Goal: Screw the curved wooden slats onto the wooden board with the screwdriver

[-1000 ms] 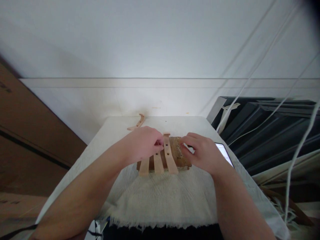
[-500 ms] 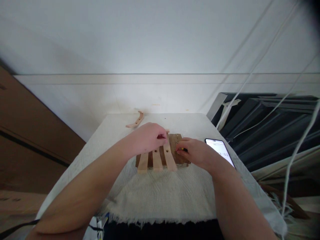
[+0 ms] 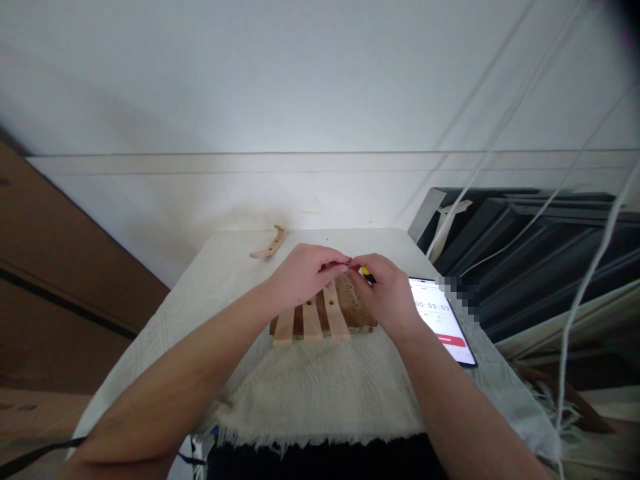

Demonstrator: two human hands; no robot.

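My left hand (image 3: 311,272) is closed in a pinch above the wooden board; whatever tiny piece its fingertips hold is too small to make out. Fingertip to fingertip with it, my right hand (image 3: 387,293) is closed around a screwdriver (image 3: 367,274), of which only a bit of yellow and black handle shows. Under both hands lies a brown wooden board (image 3: 356,310) with small holes at its right side. Three pale wooden strips, among them the right one (image 3: 337,320), lie across it and stick out past its front edge; dark holes show in two of them.
A curved pale wooden piece (image 3: 271,245) with holes lies at the back left of the cloth-covered table (image 3: 330,387). A phone (image 3: 443,320) showing a timer lies on the right. White cables (image 3: 585,300) hang at the right, before dark stacked panels (image 3: 540,233). A white wall stands behind.
My right hand has lifted off the board's right side with the screwdriver and moved to my left hand. My left hand has shifted slightly right, so the fingertips now meet.
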